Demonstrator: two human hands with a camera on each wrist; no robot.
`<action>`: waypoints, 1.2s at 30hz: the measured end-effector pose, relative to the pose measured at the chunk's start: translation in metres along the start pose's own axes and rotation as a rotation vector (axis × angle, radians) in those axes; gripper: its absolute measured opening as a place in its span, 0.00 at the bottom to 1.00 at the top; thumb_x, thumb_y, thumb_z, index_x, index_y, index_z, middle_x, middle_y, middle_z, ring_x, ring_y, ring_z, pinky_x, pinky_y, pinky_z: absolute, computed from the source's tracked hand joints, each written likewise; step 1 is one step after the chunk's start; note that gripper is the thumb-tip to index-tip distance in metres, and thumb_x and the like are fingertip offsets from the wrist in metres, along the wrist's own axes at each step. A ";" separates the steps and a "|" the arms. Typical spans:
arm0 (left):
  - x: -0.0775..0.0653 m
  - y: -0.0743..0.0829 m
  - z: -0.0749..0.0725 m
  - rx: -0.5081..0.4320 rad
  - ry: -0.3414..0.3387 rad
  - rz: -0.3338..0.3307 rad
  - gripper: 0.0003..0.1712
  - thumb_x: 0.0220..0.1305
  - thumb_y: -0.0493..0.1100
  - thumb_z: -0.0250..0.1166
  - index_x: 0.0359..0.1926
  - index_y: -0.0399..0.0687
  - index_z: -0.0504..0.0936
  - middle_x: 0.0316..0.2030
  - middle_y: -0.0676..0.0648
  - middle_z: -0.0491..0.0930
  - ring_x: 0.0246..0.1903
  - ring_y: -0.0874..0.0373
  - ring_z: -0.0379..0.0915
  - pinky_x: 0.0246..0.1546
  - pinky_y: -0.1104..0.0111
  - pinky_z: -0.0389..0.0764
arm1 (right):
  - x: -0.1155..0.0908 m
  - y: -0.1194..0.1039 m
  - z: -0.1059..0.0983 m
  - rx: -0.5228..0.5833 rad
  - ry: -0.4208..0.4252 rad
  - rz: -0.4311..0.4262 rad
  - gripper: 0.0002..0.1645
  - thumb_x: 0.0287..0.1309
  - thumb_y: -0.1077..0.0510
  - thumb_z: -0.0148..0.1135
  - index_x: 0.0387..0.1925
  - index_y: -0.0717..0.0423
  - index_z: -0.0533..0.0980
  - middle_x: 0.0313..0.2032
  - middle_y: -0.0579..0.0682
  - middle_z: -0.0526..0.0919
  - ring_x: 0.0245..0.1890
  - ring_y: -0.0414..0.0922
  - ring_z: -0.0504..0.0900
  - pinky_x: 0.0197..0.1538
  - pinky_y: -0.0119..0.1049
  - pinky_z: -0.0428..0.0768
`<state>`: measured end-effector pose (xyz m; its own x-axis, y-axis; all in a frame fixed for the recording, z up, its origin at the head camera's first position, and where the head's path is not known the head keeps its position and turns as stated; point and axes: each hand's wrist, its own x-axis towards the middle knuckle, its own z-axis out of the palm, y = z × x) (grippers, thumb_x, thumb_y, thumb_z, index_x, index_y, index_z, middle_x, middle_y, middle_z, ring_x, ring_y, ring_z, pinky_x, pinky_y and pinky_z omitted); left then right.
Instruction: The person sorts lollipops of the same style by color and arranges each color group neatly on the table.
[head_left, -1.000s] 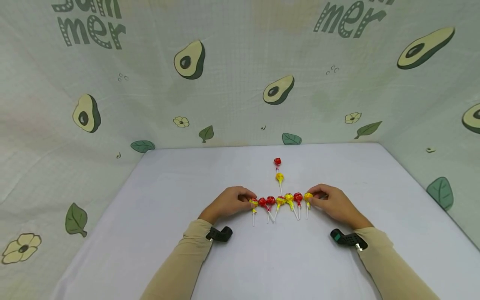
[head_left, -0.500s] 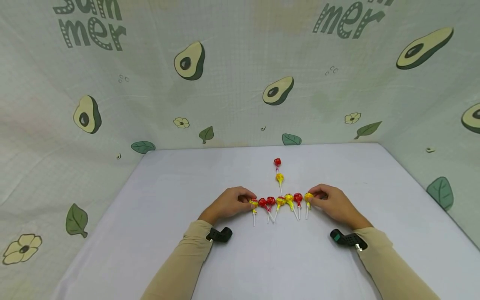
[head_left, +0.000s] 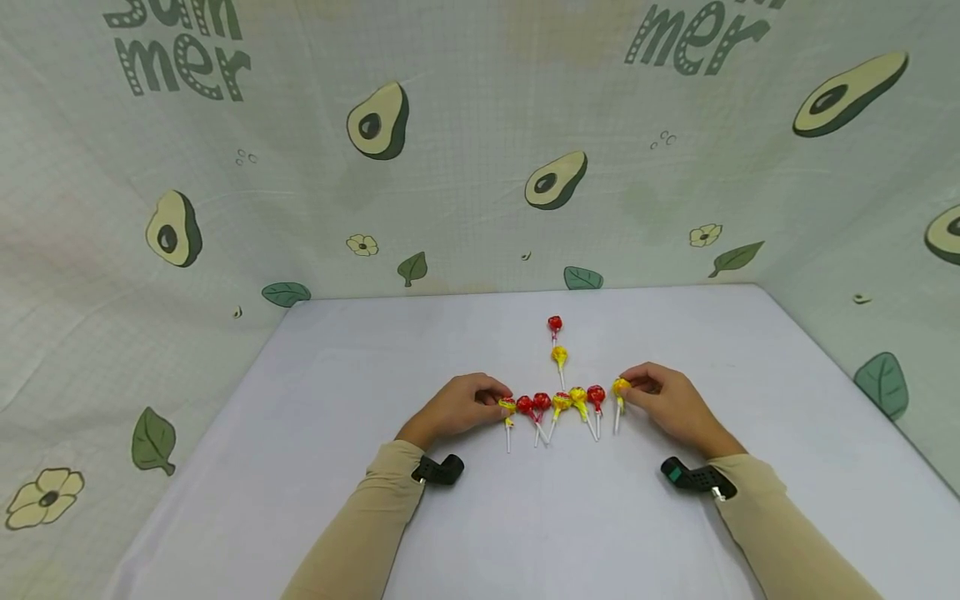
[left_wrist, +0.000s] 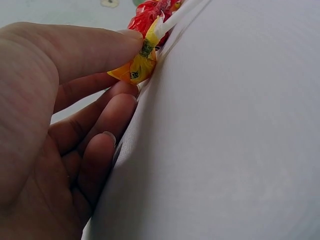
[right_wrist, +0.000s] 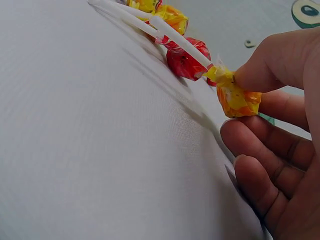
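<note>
My left hand (head_left: 467, 406) pinches the wrapped head of a yellow lollipop (left_wrist: 142, 64) at the left end of a row, thumb on top and fingers low against the white cloth. At the row's right end, my right hand (head_left: 670, 406) holds another yellow lollipop (right_wrist: 237, 96) by its head between thumb and index finger, its white stick pointing toward me. Between the hands lie two red lollipops (head_left: 533, 404), two yellow ones (head_left: 570, 399) and a red one (head_left: 596, 394), some sticks crossing. In the right wrist view that last red lollipop (right_wrist: 189, 59) lies just beyond the held one.
Above the row, a yellow lollipop (head_left: 559, 355) and a red lollipop (head_left: 555, 323) form a line going away from me. All lie on a white-covered table (head_left: 420, 342). A patterned cloth (head_left: 465, 167) hangs behind the table's far edge and along its sides.
My right hand has shifted slightly away and to the right with its yellow lollipop, widening the gap to the red one beside it. The left hand stays in place.
</note>
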<state>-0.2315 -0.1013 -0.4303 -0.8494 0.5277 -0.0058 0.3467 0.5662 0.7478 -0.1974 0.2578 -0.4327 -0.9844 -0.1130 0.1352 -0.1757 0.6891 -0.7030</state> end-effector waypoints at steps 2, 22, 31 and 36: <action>0.000 0.001 0.000 0.004 0.001 -0.002 0.13 0.62 0.46 0.72 0.49 0.57 0.86 0.34 0.58 0.79 0.36 0.62 0.74 0.39 0.68 0.76 | 0.000 0.001 0.000 0.009 0.000 -0.005 0.15 0.65 0.56 0.65 0.50 0.57 0.79 0.44 0.52 0.83 0.41 0.48 0.78 0.42 0.36 0.77; -0.001 0.002 0.001 0.004 0.014 -0.016 0.14 0.62 0.47 0.72 0.49 0.58 0.86 0.34 0.58 0.79 0.36 0.61 0.74 0.38 0.67 0.75 | 0.000 0.000 -0.004 0.329 0.016 0.041 0.19 0.69 0.58 0.59 0.57 0.64 0.75 0.50 0.62 0.79 0.35 0.47 0.86 0.42 0.32 0.82; -0.002 0.003 0.001 0.007 0.015 -0.024 0.14 0.62 0.47 0.72 0.50 0.57 0.86 0.35 0.58 0.79 0.36 0.61 0.74 0.38 0.67 0.75 | 0.000 -0.001 -0.005 0.336 0.030 0.045 0.24 0.70 0.57 0.59 0.62 0.66 0.73 0.51 0.63 0.77 0.36 0.46 0.86 0.42 0.28 0.81; -0.001 0.001 0.001 -0.003 0.014 -0.023 0.14 0.62 0.47 0.72 0.49 0.57 0.86 0.34 0.57 0.79 0.36 0.61 0.74 0.38 0.68 0.75 | -0.001 -0.003 -0.007 0.308 0.035 0.055 0.23 0.70 0.55 0.59 0.60 0.65 0.75 0.50 0.63 0.78 0.37 0.44 0.86 0.42 0.28 0.80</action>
<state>-0.2299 -0.1003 -0.4302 -0.8625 0.5059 -0.0136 0.3262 0.5764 0.7493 -0.1955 0.2609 -0.4266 -0.9924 -0.0534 0.1112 -0.1234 0.4433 -0.8878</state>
